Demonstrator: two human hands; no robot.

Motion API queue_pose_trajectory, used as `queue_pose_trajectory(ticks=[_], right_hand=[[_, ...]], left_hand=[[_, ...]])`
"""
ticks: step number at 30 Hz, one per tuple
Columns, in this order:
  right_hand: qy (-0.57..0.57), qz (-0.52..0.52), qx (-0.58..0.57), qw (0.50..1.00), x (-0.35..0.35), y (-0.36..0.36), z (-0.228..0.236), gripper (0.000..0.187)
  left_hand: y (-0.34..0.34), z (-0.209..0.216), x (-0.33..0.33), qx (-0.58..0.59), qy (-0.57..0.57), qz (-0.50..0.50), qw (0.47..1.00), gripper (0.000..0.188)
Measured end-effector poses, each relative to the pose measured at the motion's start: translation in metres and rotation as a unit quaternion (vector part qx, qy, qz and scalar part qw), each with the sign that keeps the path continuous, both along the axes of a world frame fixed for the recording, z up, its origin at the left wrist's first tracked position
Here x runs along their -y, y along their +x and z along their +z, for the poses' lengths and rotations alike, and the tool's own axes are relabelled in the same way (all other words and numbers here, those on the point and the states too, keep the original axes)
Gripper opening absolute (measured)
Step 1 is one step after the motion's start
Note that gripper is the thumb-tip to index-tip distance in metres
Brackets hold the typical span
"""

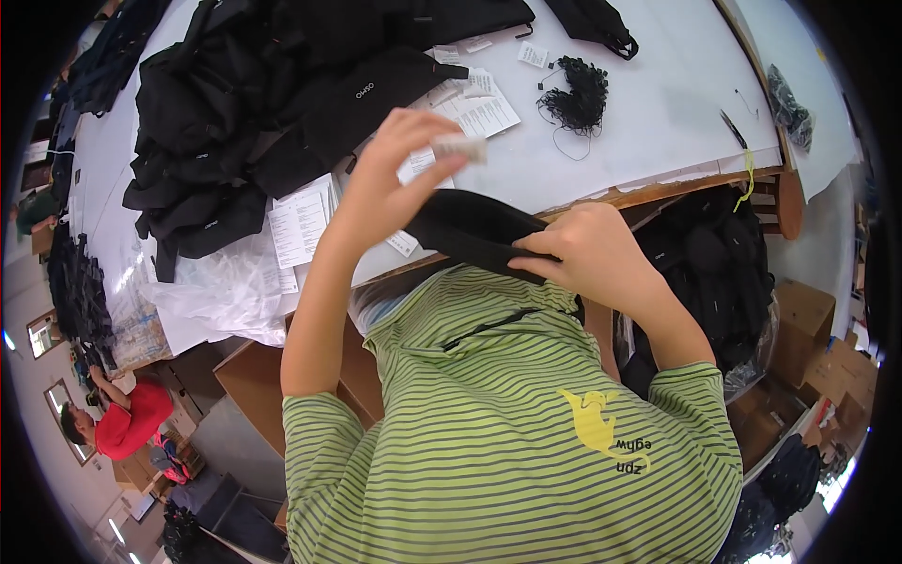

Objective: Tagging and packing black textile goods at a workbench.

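Observation:
My left hand (390,179) is raised over the table's near edge. Between its thumb and fingers is a small whitish packet or tag (460,148), blurred by motion. My right hand (597,249) pinches one end of a black fabric piece (470,226), thumb on the near side. That piece stretches leftward from the right hand, in front of my body at the table edge, and its left end lies just below the left hand. Printed white paper slips (303,226) lie on the table left of the left hand, with more slips (484,111) behind it.
Black bags (211,141) are heaped on the white table (662,113) at left and back. A tangle of black cords (575,94) lies beyond my hands. Clear plastic bags (221,296) hang over the near left edge. More black bags (705,263) stand at right. A person in red (141,418) is far left.

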State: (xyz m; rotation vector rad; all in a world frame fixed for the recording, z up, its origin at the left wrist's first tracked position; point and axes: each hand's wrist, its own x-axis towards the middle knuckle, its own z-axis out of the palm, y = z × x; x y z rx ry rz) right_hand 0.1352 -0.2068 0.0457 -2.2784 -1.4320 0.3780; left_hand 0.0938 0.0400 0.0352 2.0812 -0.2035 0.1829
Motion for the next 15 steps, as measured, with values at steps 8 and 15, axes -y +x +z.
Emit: queue_pose_trajectory(ticks=[8, 15], right_hand=[[0.032, -0.021, 0.081, 0.996, -0.022, 0.0, 0.014, 0.019], [0.21, -0.101, 0.035, 0.972, -0.059, -0.029, 0.001, 0.02]], left_hand=[[-0.059, 0.0, -0.006, 0.027, -0.013, 0.19, 0.981, 0.066], [-0.084, -0.059, 0.047, -0.089, -0.66, 0.222, 0.712, 0.062]])
